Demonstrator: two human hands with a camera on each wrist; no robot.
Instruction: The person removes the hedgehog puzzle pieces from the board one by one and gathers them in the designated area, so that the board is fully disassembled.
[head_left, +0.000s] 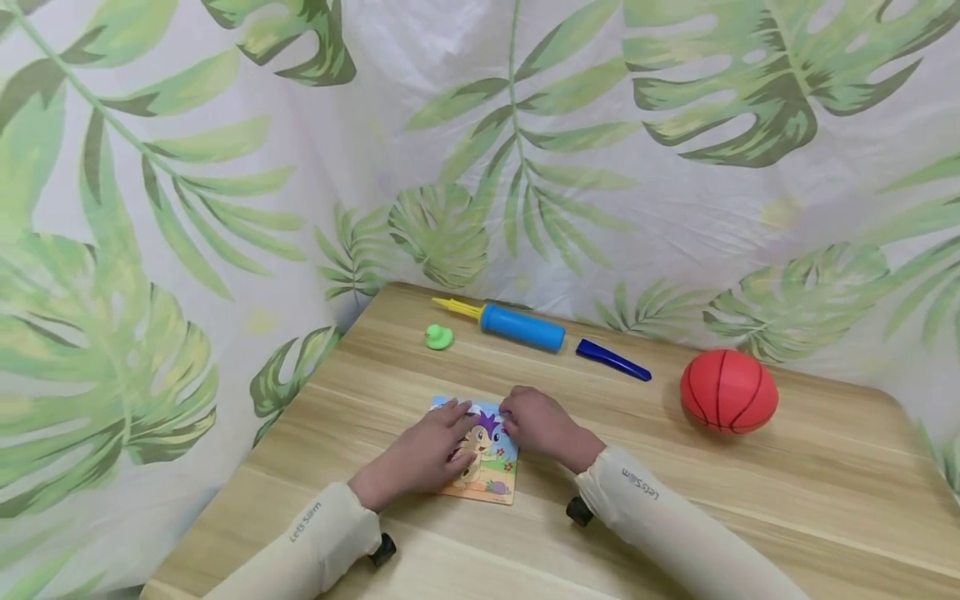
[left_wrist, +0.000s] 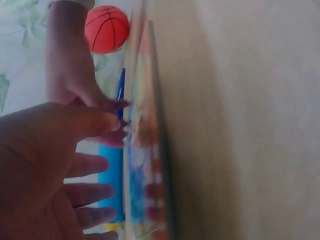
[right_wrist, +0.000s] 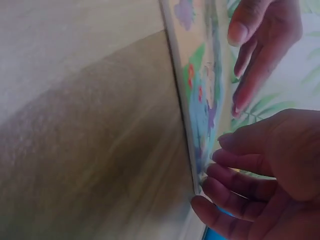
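A square picture board [head_left: 491, 475] with a purple-haired cartoon animal lies flat on the table. My left hand [head_left: 427, 446] spreads over its left part in the head view; in the left wrist view the fingers [left_wrist: 90, 192] are straight and apart. At the board's far right corner is my right hand [head_left: 540, 421], its fingers bent loosely. The right wrist view shows these fingertips [right_wrist: 212, 185] right at the corner edge of the board [right_wrist: 192, 100], the thumb tip close to the index finger. The left hand [right_wrist: 267, 55] hovers close over the picture there.
Behind the board stand a green toy duck [head_left: 438, 337], a blue hand pump [head_left: 522, 326] with a yellow nozzle, and a dark blue plastic stick [head_left: 613, 360]. A red toy basketball [head_left: 729, 392] sits at the right. Leaf-patterned cloth [head_left: 525, 167] hangs behind the wooden table [head_left: 480, 558].
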